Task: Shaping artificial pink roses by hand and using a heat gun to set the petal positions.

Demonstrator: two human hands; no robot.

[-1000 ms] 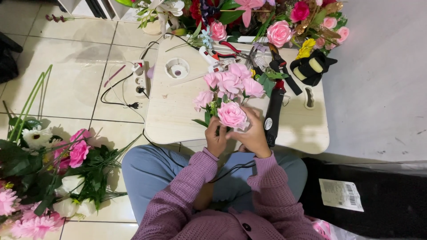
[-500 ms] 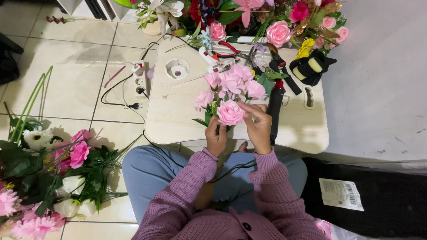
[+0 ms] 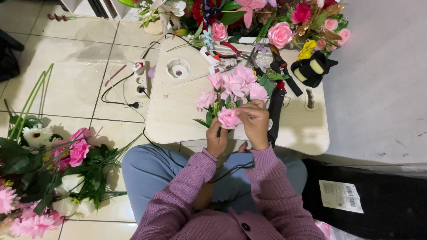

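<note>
Left hand (image 3: 216,141) gripping the stems of a small posy of pink fabric roses (image 3: 232,89) over the pale low desk (image 3: 178,106) — right hand (image 3: 254,122) fingers pinching the front pink bloom (image 3: 228,118). Several blooms already bunched; binding seemingly not yet done.

The stems of the pink rose bunch (image 3: 231,91) vanish inside the left hand (image 3: 216,140). The right hand (image 3: 254,124) covers part of the nearest bloom. The far flower heap (image 3: 267,18) and the near-left flower pile (image 3: 40,178) run past the picture's edges. The paper slip's (image 3: 340,196) print is too small to read.
</note>
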